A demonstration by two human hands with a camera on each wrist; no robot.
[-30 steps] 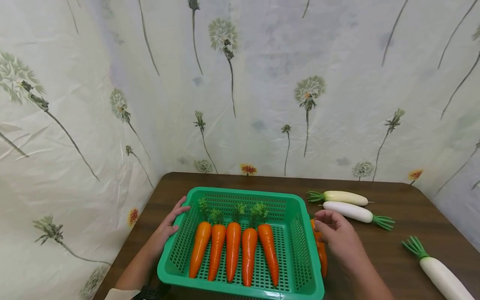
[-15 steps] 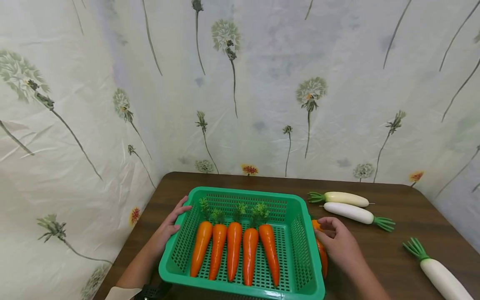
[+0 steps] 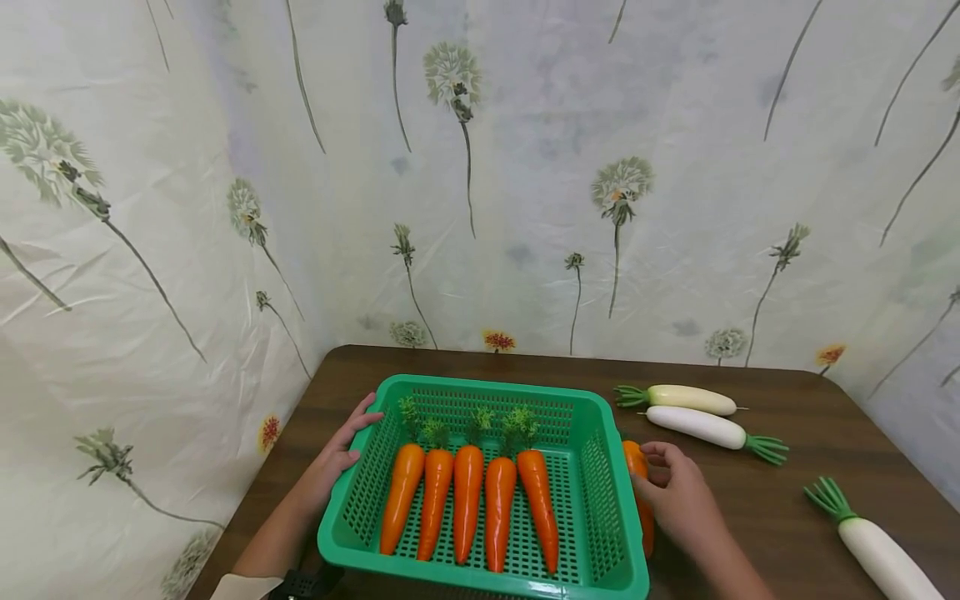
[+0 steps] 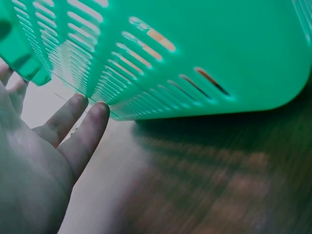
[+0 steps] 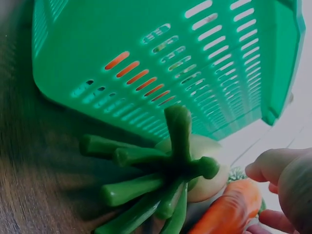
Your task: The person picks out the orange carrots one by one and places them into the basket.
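Note:
A green plastic basket (image 3: 480,382) holds several orange carrots (image 3: 467,504) in a row, leafy tops toward the back. My left hand (image 3: 339,450) rests on its left side; fingers reach straight toward the slotted wall (image 4: 87,63) in the left wrist view. My right hand (image 3: 682,496) is at another carrot (image 3: 645,521) lying along the basket's outer right side. In the right wrist view, this carrot (image 5: 229,209) has the thumb (image 5: 265,163) just above it, with white showing between them, and fingertips at its edge. Most of that hand is out of this view.
Two white radishes (image 3: 697,423) lie at the back right, and another radish (image 3: 888,550) is at the right front. Close to the basket's right wall, a green-stalked radish (image 5: 180,165) stands out in the right wrist view. Behind the dark wooden table (image 3: 750,517) hangs a flower-patterned cloth (image 3: 517,167).
My right hand has come down and slightly closer to the carrot beside the basket. My left hand and the basket stay in place; the view has shifted slightly.

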